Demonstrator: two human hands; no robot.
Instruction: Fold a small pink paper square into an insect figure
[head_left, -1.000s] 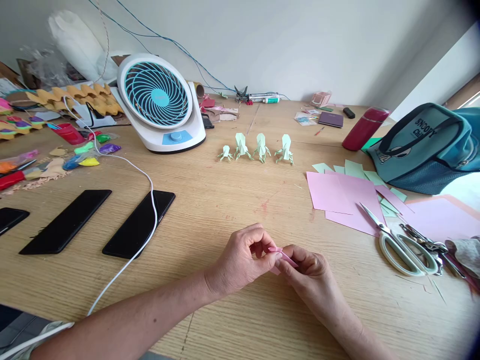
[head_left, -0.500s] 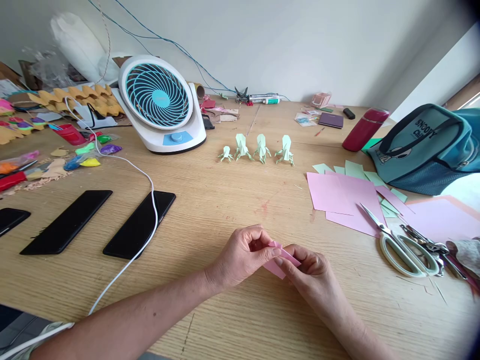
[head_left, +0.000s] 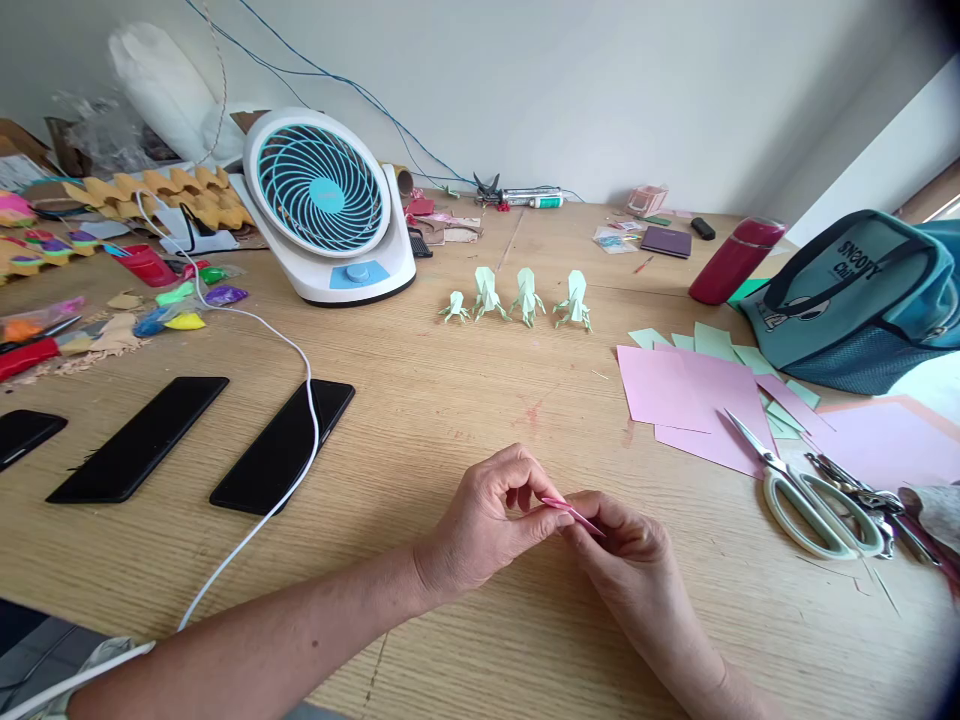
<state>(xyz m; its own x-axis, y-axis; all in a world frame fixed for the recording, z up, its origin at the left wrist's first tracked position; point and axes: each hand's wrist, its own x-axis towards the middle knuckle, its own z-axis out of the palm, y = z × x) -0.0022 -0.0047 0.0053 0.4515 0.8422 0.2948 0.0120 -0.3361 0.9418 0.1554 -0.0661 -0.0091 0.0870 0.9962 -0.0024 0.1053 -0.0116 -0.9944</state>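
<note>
At lower centre, the left hand [head_left: 487, 520] and right hand [head_left: 634, 560] are pinching a folded pink paper [head_left: 583, 519], each grip clamping it; green paper figures [head_left: 527, 292] are standing on the surface [head_left: 420, 420] above centre.

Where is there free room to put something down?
Bare wooden tabletop lies between the four pale-green folded-paper figures and the left hand; also between that hand and the nearest flat black device. Crowded: the right side, with pink paper sheets and white-handled scissors.
</note>
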